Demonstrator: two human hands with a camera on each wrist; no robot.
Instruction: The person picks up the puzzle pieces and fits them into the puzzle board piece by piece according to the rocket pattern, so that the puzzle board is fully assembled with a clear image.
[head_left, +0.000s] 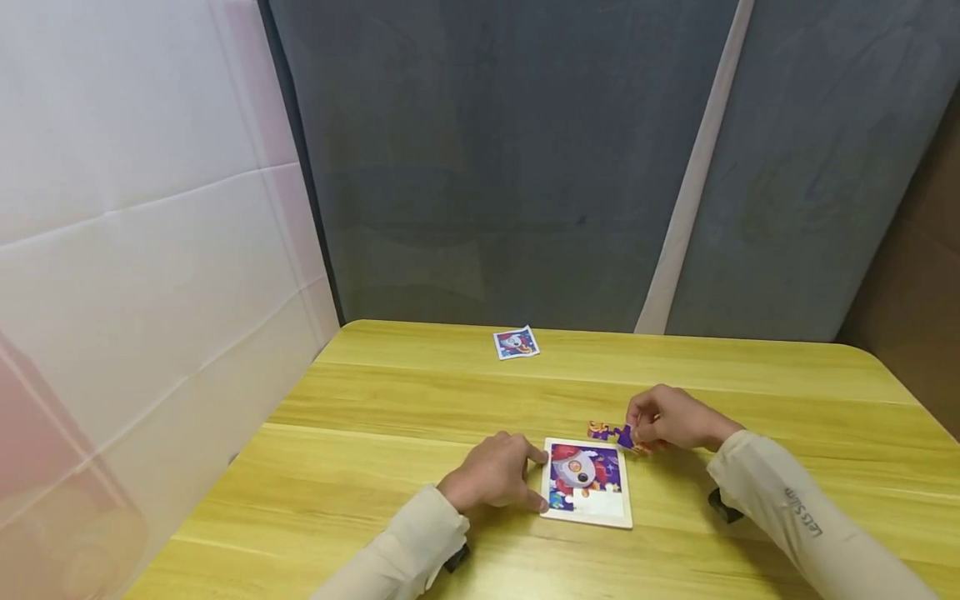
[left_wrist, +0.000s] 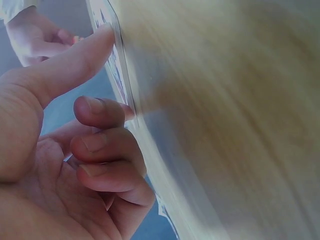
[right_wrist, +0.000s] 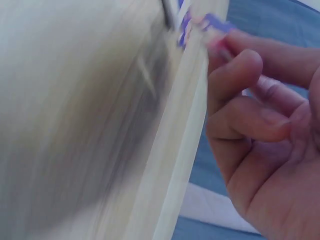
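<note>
Here the left hand [head_left: 491,477] rests on the table [head_left: 390,417] with its thumb and forefinger pressed to the left edge of the jigsaw tray [head_left: 587,483]; the other fingers curl loosely, as the left wrist view shows, and grip nothing. The tray lies between the two hands, its rocket picture mostly filled, with a pale gap along the lower right. Just past the tray's far right corner, the right hand [head_left: 670,418] pinches a purple puzzle piece [head_left: 625,435] in its fingertips, low over the wood. Another loose piece [head_left: 598,430] lies touching or just beside it on the hand's left; I cannot tell which. A small reference card [head_left: 516,342] lies well beyond both hands, near the table's far edge.

By my judgement, the step in hand is picking up a piece for the remaining gap. The next move calls for carrying it back toward the tray's near right part, turning it until its tabs match, and pressing it flat while the left hand steadies the frame.
</note>
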